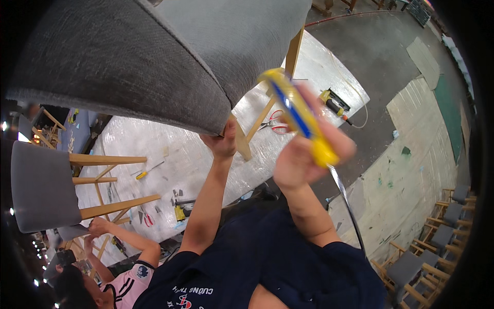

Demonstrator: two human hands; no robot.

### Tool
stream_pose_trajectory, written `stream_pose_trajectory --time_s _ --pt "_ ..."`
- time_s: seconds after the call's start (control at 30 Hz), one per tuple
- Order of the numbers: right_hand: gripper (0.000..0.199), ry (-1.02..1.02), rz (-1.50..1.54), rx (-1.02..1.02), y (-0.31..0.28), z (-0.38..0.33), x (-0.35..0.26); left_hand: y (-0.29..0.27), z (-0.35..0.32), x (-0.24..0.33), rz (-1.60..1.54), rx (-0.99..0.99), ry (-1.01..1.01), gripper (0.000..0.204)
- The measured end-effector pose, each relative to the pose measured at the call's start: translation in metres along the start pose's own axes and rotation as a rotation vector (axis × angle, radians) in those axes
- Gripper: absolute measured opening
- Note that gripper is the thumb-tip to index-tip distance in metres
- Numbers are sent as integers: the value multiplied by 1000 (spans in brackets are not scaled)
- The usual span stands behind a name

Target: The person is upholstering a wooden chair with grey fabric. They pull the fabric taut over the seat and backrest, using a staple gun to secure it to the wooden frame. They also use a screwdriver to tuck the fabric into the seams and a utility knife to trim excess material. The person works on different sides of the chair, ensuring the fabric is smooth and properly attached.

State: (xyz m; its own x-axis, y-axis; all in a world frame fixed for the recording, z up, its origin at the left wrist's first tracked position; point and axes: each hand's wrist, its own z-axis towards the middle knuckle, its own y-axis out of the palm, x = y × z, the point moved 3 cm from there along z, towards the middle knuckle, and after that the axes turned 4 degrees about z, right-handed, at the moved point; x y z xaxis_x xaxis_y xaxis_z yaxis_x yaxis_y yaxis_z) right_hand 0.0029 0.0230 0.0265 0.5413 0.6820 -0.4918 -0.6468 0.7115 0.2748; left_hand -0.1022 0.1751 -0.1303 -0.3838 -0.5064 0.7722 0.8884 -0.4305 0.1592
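Note:
A large grey upholstered chair point(149, 67) with wooden legs point(241, 139) lies tilted in front of me on the table point(180, 177). My left hand point(224, 143) grips its lower corner beside a leg; some of the fingers are hidden behind the fabric and wood. Raised to the right of the chair, my right hand point(309, 149) is closed round the yellow-and-blue handle of a screwdriver point(303, 121). The handle is smeared by motion, and its long metal shaft points down toward me, apart from the chair. Red-handled scissors point(278, 123) lie beyond, between my hands.
A yellow-and-black staple gun point(334, 103) with a hose lies at the table's far right. Another screwdriver point(143, 175) and pliers point(148, 220) lie left. Another person point(113, 268) handles a second grey chair point(43, 185) there. Several chairs point(437, 247) stand at lower right.

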Motion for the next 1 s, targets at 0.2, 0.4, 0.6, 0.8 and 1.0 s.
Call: stream_pose_trajectory --time_s 0.2,0.4,0.6,0.8,1.0 --pt "31 85 324 271 -14 -18 0 1 3 7 79 98 22 39" --pt "35 276 274 161 -9 -43 20 -4 1 6 136 53 -15 39" --pt "38 275 17 13 -8 -49 22 -5 -8 0 200 76 24 64" --pt "42 164 321 53 2 -59 38 -26 -36 -19 267 -4 -138 68" --pt "46 278 538 -78 -23 -50 51 -37 -45 27 589 -319 -420 60"
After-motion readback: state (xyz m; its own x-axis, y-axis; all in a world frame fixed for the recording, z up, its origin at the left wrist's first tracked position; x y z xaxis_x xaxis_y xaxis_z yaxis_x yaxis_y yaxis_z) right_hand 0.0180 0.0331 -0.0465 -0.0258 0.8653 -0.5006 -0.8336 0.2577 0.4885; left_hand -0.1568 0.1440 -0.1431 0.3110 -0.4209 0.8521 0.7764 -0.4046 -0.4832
